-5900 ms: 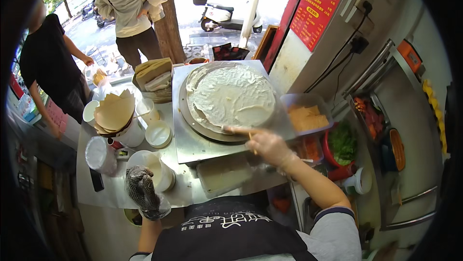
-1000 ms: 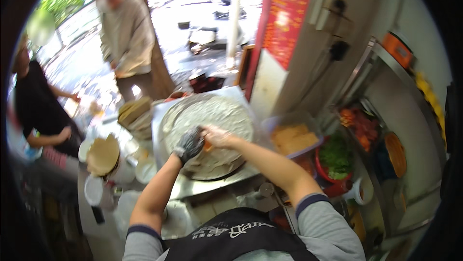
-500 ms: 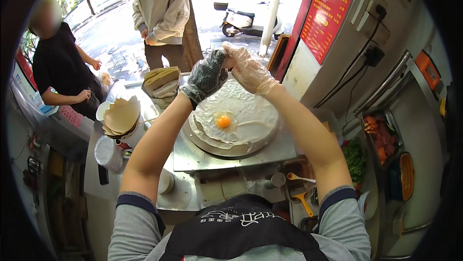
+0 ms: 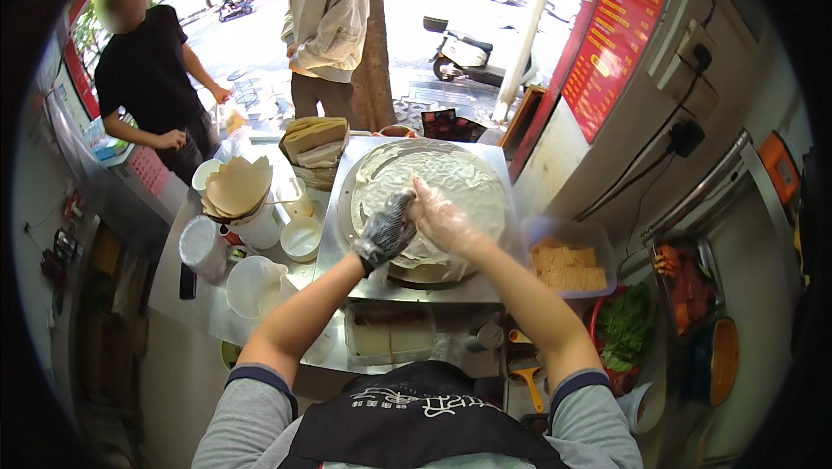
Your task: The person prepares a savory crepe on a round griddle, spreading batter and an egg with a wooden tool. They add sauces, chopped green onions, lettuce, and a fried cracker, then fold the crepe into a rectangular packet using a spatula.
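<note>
A large thin crepe lies spread on the round griddle in front of me. Over its middle my two hands come together, fingertips meeting. My left hand, in a dark mesh glove under clear plastic, is closed. Its fingers press against my right hand, which wears a clear plastic glove and is closed too. Whatever sits between them, if anything, is hidden. The egg yolk seen on the crepe earlier is covered by my hands now.
Left of the griddle stand paper bags, brown paper cones, a white bowl and a plastic jug. On the right are a tub of flat crackers and leafy greens. Two people stand beyond the counter.
Both hands have come down and nearer to me, from the griddle's far edge to over the crepe's middle, staying together. The view has shifted too.
</note>
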Demonstrator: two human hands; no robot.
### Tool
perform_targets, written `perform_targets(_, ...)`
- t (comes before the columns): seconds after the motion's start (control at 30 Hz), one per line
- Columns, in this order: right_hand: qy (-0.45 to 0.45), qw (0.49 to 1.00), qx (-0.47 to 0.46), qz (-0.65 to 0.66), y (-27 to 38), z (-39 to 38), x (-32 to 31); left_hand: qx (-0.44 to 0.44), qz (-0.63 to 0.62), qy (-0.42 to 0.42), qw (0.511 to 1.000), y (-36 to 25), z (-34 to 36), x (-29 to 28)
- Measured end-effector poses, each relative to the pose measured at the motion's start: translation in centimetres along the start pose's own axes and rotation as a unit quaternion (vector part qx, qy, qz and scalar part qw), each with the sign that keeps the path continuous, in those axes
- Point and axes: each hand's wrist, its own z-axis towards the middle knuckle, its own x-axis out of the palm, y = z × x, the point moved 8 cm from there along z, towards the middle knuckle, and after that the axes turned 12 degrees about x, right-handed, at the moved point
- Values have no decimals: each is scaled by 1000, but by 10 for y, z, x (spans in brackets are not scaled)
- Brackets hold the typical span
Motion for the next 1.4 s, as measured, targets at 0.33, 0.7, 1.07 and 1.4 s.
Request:
perform_targets(0.33, 271, 895, 89, 343, 50, -119, 55, -336, -353, -115, 866, -105, -239, -51)
perform_targets(0.7, 220, 974, 13, -57, -23, -197, 222, -366, -510, -688, 365, -34, -590, -191)
perform_targets(1.07, 14, 993, 34, -113, 0, -163, 194, -510, -425, -661, 351, 141, -755, -306)
perform_targets(1.4, -110, 932, 242, 244, 20, -94, -29, -682, -518, -285, 431, 41, -636, -90)
